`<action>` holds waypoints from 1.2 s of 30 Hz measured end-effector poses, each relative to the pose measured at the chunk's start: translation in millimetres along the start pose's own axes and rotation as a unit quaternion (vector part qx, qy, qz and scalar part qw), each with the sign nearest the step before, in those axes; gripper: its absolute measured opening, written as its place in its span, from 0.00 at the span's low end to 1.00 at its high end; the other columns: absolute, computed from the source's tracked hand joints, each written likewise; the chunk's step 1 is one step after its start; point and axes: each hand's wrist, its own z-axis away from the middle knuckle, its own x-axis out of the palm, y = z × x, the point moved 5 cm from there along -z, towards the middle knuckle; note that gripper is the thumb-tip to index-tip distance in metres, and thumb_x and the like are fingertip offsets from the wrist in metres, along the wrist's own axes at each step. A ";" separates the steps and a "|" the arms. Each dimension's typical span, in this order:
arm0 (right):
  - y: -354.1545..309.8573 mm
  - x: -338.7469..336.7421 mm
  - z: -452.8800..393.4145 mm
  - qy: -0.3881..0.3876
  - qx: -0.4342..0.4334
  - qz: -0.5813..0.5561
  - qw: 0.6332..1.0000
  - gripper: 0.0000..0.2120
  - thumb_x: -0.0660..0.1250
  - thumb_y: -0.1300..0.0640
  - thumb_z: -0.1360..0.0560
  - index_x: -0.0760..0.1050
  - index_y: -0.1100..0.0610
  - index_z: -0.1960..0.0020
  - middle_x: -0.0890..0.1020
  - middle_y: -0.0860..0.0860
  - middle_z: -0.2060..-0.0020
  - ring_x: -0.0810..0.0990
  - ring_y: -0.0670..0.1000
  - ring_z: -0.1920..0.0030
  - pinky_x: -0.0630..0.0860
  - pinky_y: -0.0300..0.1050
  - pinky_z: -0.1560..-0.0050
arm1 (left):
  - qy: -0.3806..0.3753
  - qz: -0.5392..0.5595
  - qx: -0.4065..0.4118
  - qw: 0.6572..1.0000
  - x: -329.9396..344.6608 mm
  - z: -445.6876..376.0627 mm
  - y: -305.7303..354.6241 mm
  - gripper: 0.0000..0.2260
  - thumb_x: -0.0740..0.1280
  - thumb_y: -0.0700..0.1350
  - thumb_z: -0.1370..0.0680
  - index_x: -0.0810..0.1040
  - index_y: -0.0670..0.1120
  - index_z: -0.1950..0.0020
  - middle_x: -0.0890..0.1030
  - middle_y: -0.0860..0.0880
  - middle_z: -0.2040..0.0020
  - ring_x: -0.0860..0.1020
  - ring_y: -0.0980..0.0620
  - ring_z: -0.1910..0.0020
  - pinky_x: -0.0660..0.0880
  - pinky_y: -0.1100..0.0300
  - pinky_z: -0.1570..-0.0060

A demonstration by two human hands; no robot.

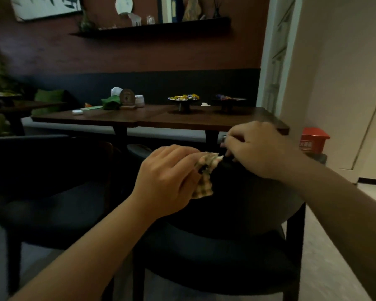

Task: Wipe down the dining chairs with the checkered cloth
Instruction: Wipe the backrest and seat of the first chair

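A dark dining chair (237, 213) with a curved backrest stands right in front of me, its seat low in the view. My left hand (167, 181) grips the bunched checkered cloth (204, 177) against the top of the backrest. My right hand (258, 148) lies over the top rail just to the right, fingers curled round the rail's edge. A second dark chair (41, 192) stands to the left. Most of the cloth is hidden under my left hand.
Beyond the chairs is a wooden table (161, 120) with two candy stands (183, 101), a white case, a green cloth and a round plaque. A red box (313, 140) sits at the right by the wall. Open floor lies to the right.
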 end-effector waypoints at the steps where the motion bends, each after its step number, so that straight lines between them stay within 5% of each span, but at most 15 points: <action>1: -14.4 11.8 -0.4 -0.025 -0.006 0.008 1.000 0.13 0.57 0.49 0.20 0.76 0.49 0.58 0.80 0.48 0.64 0.80 0.46 0.64 0.75 0.41 0.64 | 0.015 0.012 -0.007 1.000 -2.4 6.2 -11.9 0.16 0.58 0.45 0.17 0.82 0.39 0.48 0.83 0.45 0.51 0.81 0.49 0.54 0.76 0.53 0.55; 6: -44.2 34.0 5.9 0.004 -0.088 0.276 0.957 0.19 0.44 0.45 0.19 0.69 0.49 0.59 0.73 0.46 0.69 0.72 0.44 0.70 0.71 0.42 0.71 | 0.118 0.069 -0.075 0.988 -5.0 34.8 -65.6 0.18 0.56 0.44 0.17 0.81 0.36 0.53 0.82 0.44 0.54 0.80 0.48 0.55 0.75 0.48 0.55; 10: -43.0 34.7 11.0 0.028 -0.091 0.293 0.951 0.18 0.45 0.47 0.19 0.63 0.47 0.65 0.70 0.46 0.73 0.69 0.43 0.74 0.68 0.39 0.73 | 0.177 0.134 -0.145 0.964 3.7 45.9 -99.0 0.21 0.54 0.43 0.17 0.81 0.35 0.60 0.80 0.43 0.60 0.78 0.46 0.61 0.73 0.50 0.58; 15: -34.2 32.0 11.0 0.064 -0.049 0.235 0.969 0.24 0.42 0.42 0.25 0.70 0.51 0.67 0.71 0.48 0.77 0.68 0.44 0.78 0.62 0.39 0.72 | 0.173 0.221 -0.280 0.918 12.3 64.7 -146.0 0.21 0.55 0.41 0.18 0.76 0.33 0.66 0.76 0.41 0.67 0.75 0.46 0.68 0.70 0.56 0.65; 19: -31.6 34.1 10.9 0.066 -0.034 0.210 0.975 0.25 0.44 0.42 0.26 0.71 0.53 0.69 0.70 0.49 0.79 0.67 0.45 0.79 0.64 0.39 0.72 | 0.147 0.315 -0.462 0.816 29.6 82.5 -195.7 0.15 0.58 0.38 0.18 0.80 0.38 0.60 0.82 0.49 0.65 0.78 0.58 0.65 0.74 0.63 0.61; 21: -32.2 33.1 10.5 0.077 -0.034 0.205 0.975 0.24 0.46 0.42 0.26 0.70 0.53 0.71 0.69 0.48 0.80 0.66 0.45 0.80 0.61 0.39 0.73 | 0.126 0.336 -0.554 0.751 44.1 100.9 -206.6 0.13 0.58 0.39 0.18 0.81 0.36 0.50 0.85 0.50 0.57 0.82 0.53 0.57 0.78 0.58 0.50; 23: -32.8 32.2 11.0 0.082 -0.037 0.209 0.974 0.24 0.47 0.42 0.26 0.70 0.53 0.72 0.68 0.48 0.80 0.65 0.45 0.80 0.60 0.39 0.73 | 0.109 0.324 -0.635 0.692 58.9 127.6 -200.6 0.14 0.58 0.44 0.17 0.80 0.39 0.50 0.83 0.41 0.53 0.79 0.43 0.50 0.76 0.48 0.45; 27: -33.0 32.2 11.3 0.079 -0.050 0.205 0.974 0.23 0.49 0.44 0.26 0.69 0.53 0.73 0.67 0.48 0.82 0.71 0.44 0.77 0.59 0.37 0.74 | 0.233 0.372 -0.665 0.605 67.1 145.3 -163.2 0.15 0.59 0.52 0.18 0.81 0.44 0.47 0.81 0.38 0.45 0.78 0.40 0.43 0.72 0.42 0.36; 31: -33.3 33.2 10.4 0.073 -0.055 0.217 0.972 0.23 0.49 0.44 0.25 0.69 0.53 0.73 0.67 0.49 0.82 0.72 0.40 0.75 0.55 0.33 0.77 | 0.338 0.343 -0.572 0.664 48.6 119.7 -150.0 0.12 0.57 0.46 0.16 0.81 0.52 0.47 0.84 0.56 0.54 0.81 0.57 0.50 0.76 0.67 0.53; 34: -35.8 34.0 12.4 0.084 -0.049 0.218 0.971 0.23 0.48 0.44 0.26 0.66 0.52 0.75 0.74 0.43 0.79 0.72 0.42 0.77 0.52 0.33 0.80 | 0.357 0.316 -0.526 0.704 50.3 116.9 -144.9 0.12 0.55 0.42 0.16 0.79 0.48 0.43 0.84 0.59 0.55 0.80 0.67 0.54 0.73 0.74 0.55; 36: -38.2 34.4 13.1 0.099 -0.051 0.231 0.966 0.23 0.48 0.44 0.27 0.68 0.52 0.74 0.70 0.49 0.82 0.68 0.47 0.80 0.53 0.35 0.77 | 0.356 0.294 -0.555 0.692 60.7 134.4 -142.4 0.12 0.56 0.41 0.16 0.79 0.46 0.42 0.81 0.57 0.55 0.79 0.69 0.58 0.71 0.75 0.58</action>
